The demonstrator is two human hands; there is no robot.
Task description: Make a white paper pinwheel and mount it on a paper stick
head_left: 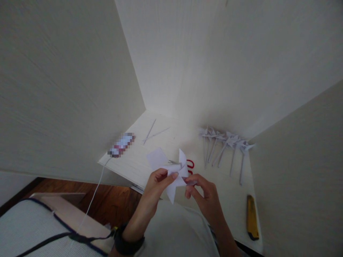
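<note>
A white paper pinwheel (171, 191) is held up over the table's near edge. My left hand (158, 184) grips it from the left, thumb pressed on the folded paper close to its middle. On the other side, my right hand (205, 192) is closed, its fingertips pinching a paper flap at the pinwheel's right. Behind the pinwheel lie scissors, their red handle (190, 165) partly showing and a blade tip poking out to the left. A flat square of white paper (155, 157) rests left of the scissors.
Several finished pinwheels on sticks (227, 141) lie in a row at the back right. Two thin sticks (150, 130) cross at the back left. A pixelated device (122, 145) with a white cable (96, 189) sits left; a yellow cutter (252, 217) lies right. Walls enclose the table.
</note>
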